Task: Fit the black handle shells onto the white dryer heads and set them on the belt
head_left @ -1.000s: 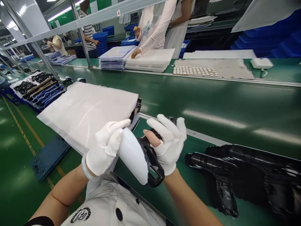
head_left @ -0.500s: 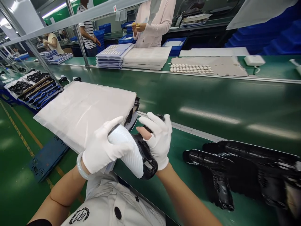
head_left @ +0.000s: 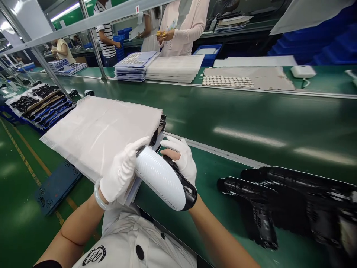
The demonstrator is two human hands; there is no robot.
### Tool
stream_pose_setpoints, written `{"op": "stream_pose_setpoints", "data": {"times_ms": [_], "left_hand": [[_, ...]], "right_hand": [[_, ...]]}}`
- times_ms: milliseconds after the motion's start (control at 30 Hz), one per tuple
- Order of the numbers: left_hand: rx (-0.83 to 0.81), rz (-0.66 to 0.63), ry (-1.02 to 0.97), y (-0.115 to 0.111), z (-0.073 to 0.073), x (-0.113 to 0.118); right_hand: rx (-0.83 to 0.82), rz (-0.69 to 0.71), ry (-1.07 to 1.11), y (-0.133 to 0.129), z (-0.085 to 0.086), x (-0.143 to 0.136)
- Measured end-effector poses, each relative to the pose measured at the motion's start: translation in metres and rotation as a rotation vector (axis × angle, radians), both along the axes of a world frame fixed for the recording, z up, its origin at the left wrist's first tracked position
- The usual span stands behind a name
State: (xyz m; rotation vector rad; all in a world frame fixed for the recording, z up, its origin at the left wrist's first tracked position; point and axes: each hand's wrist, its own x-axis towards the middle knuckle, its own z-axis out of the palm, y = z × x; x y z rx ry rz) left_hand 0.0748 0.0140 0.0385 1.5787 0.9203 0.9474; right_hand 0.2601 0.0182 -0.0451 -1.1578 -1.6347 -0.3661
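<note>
- While both gloved hands meet just above the near edge of the tabletop (head_left: 212, 175), they share one piece: a white ribbed shell (head_left: 160, 178) seated over a black plastic housing (head_left: 187, 193), lifted clear of the surface and close to the person's body.
- The left hand (head_left: 119, 173) is wrapped over the upper left end of the white ribbed shell, fingers stretched along its top, which looks like a bracing hold that keeps the cover from sliding.
- The right hand (head_left: 180, 160) is curled around the far side of the black plastic housing, with a bare fingertip showing through the cut glove; it seems to press the two halves together from behind.
- Just left of the hands lies a stack of white foam sheets (head_left: 100, 130), with dark parts peeking out from under its right edge, near enough to reach without stretching.
- To the right, on the tabletop, rests a row of black gun-shaped housings (head_left: 279, 208), well apart from the hands and blurred.
- Beyond the green conveyor belt (head_left: 251, 115), other people stand at stacked trays (head_left: 158, 69), their hands at their own work.
</note>
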Motion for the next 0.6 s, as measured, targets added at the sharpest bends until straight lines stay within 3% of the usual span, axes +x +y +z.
{"op": "stream_pose_setpoints", "data": {"times_ms": [100,400,600], "left_hand": [[0.056,-0.064,0.049,0.002,-0.002,-0.002],[0.066,-0.084,0.067,0.003,-0.003,-0.006],[0.11,-0.097,0.076,0.004,-0.003,-0.009]], "right_hand": [[-0.074,0.005,0.013,-0.003,-0.001,0.0],[0.194,-0.227,-0.12,-0.003,0.013,-0.002],[0.238,-0.236,-0.167,-0.01,0.025,0.002]]}}
